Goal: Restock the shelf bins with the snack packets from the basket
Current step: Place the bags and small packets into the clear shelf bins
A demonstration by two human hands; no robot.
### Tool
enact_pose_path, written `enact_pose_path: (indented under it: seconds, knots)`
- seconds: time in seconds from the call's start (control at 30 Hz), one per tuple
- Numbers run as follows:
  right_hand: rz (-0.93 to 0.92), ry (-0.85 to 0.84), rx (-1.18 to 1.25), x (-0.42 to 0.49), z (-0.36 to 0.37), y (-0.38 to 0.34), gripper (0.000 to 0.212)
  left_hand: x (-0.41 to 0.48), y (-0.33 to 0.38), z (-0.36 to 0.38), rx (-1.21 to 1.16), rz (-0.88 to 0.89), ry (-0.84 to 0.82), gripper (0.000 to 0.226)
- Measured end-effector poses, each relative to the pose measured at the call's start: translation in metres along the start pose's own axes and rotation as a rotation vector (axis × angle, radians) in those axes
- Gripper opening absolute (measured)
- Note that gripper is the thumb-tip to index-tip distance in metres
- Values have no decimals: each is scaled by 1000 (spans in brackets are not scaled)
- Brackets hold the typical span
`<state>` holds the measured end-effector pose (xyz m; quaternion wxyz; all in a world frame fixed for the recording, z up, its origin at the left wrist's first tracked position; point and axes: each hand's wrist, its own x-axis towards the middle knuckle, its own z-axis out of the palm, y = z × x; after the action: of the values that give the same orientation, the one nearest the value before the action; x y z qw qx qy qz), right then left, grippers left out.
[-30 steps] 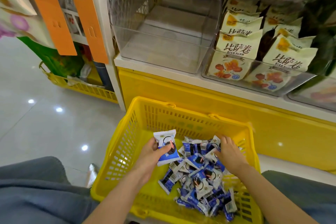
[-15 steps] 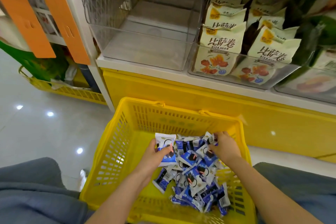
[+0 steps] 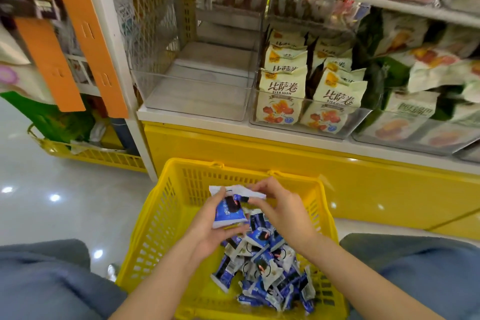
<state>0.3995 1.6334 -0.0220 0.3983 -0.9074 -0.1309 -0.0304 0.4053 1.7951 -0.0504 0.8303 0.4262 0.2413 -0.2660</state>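
Observation:
A yellow plastic basket (image 3: 166, 215) sits on the floor between my knees, with several blue-and-white snack packets (image 3: 262, 267) heaped in it. My left hand (image 3: 210, 231) holds a small stack of these packets (image 3: 230, 212) above the heap. My right hand (image 3: 279, 209) pinches the white top edge of a packet at that stack. Straight ahead on the white shelf stands an empty clear bin (image 3: 197, 96).
Right of the empty bin, a clear bin (image 3: 309, 127) holds cream packets with orange flowers, and further right are green-and-white packets (image 3: 415, 101). Orange strips (image 3: 85, 34) hang at the left. A second yellow basket (image 3: 85, 153) stands on the glossy floor.
Both hands rose from the heap and came together. My right hand left the pile with a packet and brought it to the ones in my left hand. The view tilted up.

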Motion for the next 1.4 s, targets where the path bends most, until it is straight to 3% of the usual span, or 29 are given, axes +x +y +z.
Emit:
enact_pose_path:
  seconds: [0.1, 0.2, 0.27, 0.4, 0.47, 0.53, 0.63, 0.83, 1.1, 1.4]
  knots:
    - [-299, -86, -175, -4, -5, -17, 13, -13, 16, 8, -22, 55, -122, 59]
    - [-417, -112, -164, -5, -10, -28, 15, -22, 27, 11, 49, 186, -47, 77]
    - [-317, -76, -17, -4, -13, -38, 18, -27, 36, 10, 105, 264, -53, 71]
    - [35, 186, 256, 11, -14, -57, 37, -40, 60, 7, 293, 419, -159, 54]
    - [196, 125, 329, 26, -15, -65, 42, -43, 72, 4, 345, 486, -202, 52]
    - [319, -56, 413, 40, -16, -72, 45, -43, 83, 1, 387, 548, -203, 48]
    - [297, -128, 495, 57, -12, -87, 28, -40, 101, -2, 457, 649, -169, 42]
    - [224, 128, 480, 116, -17, -116, 19, -34, 149, -10, 501, 867, -34, 34]
    - [59, 335, 23, 260, -23, -127, 39, -20, 205, -28, 499, 1015, 206, 28]
    - [70, 62, -522, 376, 9, -99, 39, -10, 240, -62, 475, 971, 364, 27]
